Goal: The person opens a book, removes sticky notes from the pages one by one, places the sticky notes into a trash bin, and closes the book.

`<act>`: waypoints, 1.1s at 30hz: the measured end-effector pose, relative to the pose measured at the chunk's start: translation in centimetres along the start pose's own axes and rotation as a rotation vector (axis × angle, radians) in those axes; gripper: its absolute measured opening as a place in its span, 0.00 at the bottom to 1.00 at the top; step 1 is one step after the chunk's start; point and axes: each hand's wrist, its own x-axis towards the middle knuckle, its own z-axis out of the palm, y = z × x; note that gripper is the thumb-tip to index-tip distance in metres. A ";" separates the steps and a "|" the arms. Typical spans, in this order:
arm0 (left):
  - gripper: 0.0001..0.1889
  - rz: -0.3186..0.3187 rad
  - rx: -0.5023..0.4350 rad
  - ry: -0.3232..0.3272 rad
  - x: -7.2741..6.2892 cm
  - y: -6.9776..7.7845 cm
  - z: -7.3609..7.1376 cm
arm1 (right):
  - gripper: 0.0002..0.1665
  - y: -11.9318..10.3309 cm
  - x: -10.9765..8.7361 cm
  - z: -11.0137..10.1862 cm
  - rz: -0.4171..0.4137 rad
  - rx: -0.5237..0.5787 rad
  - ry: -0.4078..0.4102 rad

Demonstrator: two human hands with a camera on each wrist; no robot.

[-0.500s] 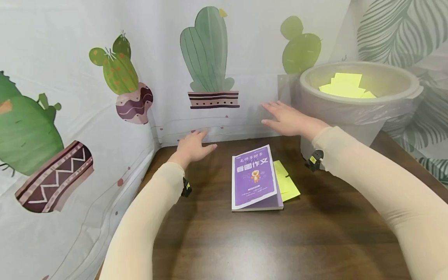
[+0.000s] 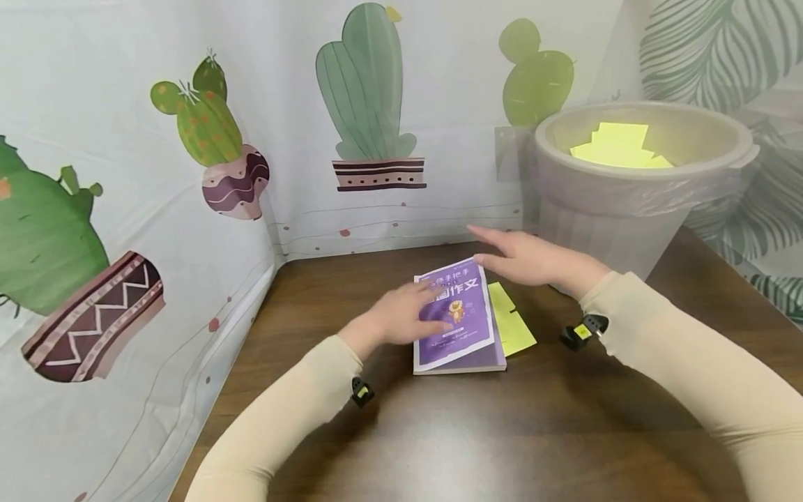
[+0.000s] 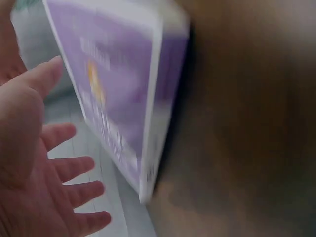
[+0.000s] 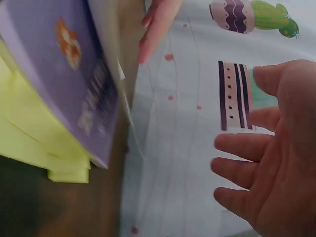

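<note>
Head view, left hand [image 2: 399, 317] spread over purple book [image 2: 461, 338], right hand [image 2: 532, 258] outstretched nearby, both empty

Right grip [image 4: 286, 160] outspread, purple book [image 4: 54, 66] at left, yellow paper [image 4: 34, 121] along its edge; cactus-print backdrop [image 4: 177, 182] behind

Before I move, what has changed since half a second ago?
The left hand moved rightward and nearer, over the purple book; the right hand neared the book's far right corner. Neither gripped nor released anything. The book, the yellow paper beside it and the waste bin stayed put.
</note>
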 end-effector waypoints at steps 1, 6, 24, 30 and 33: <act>0.43 0.027 -0.003 -0.017 -0.2 0.8 0.3 | 0.39 0.0 -0.3 0.5 -0.004 0.013 -0.008; 0.37 0.106 -0.003 -0.073 -0.8 3.1 2.1 | 0.31 0.0 -2.0 3.0 -0.039 0.093 0.016; 0.40 -0.006 0.052 -0.165 0.4 5.9 4.2 | 0.30 1.0 -2.6 8.5 0.164 0.133 -0.002; 0.40 -0.020 0.053 -0.168 1.0 6.3 4.1 | 0.32 0.8 -2.3 8.7 0.188 0.127 0.017; 0.40 -0.027 0.045 -0.167 1.2 6.4 4.0 | 0.32 0.7 -2.2 8.7 0.204 0.140 0.026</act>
